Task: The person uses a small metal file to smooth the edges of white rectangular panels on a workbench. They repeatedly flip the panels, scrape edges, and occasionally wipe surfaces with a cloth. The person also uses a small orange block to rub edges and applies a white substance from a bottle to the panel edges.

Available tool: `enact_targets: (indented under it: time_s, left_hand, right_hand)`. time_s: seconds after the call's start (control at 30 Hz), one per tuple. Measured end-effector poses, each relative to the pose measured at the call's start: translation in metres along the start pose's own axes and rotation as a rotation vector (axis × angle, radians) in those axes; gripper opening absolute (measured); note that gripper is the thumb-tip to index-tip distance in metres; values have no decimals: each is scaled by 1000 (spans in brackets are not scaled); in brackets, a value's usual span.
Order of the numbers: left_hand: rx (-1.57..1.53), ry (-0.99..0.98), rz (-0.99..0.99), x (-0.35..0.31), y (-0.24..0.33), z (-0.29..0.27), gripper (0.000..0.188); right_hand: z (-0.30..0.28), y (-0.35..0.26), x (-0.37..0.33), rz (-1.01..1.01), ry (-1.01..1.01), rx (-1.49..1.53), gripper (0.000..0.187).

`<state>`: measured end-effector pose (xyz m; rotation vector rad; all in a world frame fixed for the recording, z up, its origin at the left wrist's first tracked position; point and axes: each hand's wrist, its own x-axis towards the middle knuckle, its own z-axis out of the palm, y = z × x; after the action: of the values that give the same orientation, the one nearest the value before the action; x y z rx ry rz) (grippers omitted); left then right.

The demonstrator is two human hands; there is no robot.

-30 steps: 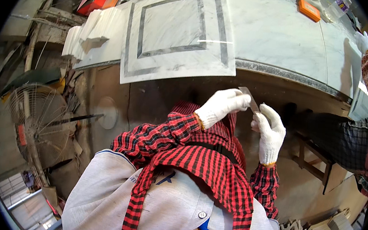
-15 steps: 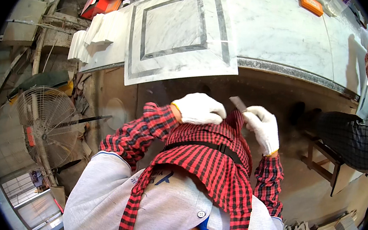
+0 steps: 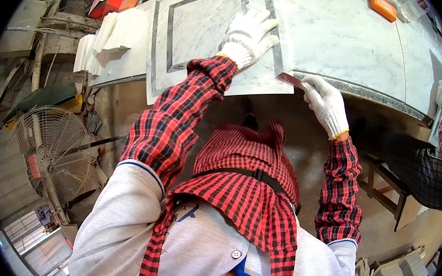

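The left hand's (image 3: 248, 37) gloved fingers (image 3: 259, 22) lie spread flat on the inlaid marble tile (image 3: 209, 36). At the tile's near right corner, the right hand (image 3: 326, 103) pinches a dark red scraper blade (image 3: 290, 80). The tile rests on the marble bench (image 3: 347, 38).

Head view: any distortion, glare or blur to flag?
Head view: strong fisheye, the white marble slab edge bows near the black rim; even daylight, no hard glare; the white-gloved left hand and right hand are sharp; the wire floor fan is softer.
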<state>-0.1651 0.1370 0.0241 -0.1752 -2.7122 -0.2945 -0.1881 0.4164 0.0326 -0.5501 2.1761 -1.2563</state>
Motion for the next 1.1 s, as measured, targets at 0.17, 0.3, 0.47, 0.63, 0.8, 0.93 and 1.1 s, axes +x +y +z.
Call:
enact_targets:
  time_s: [0.17,0.3,0.47,0.63,0.8,0.93,1.1]
  left_hand:
    - [47,44,-6,0,0,7,43]
    - [41,23,-21,1,3,7,43]
    - [40,39,-31,0,2,6,43]
    - [50,37,-40,-1,1,8,43]
    - [33,37,-56,1,1,9,43]
    - [28,40,-61,-3,2,9,42]
    - [46,53,-60,-2,1,10,41]
  right_hand:
    - [15,7,2,-152,119,-339,22]
    - [31,4,-12,-213,303,-467,17]
    - [40,-2,-17,-208,378,-558,13]
    - [39,0,-14,-220,359,-599,13]
    - [39,-1,-18,-177,326,-602,14]
    - [39,-6,-18,-190,334,-540,15]
    - [44,-5,-12,-193,376,-508,15]
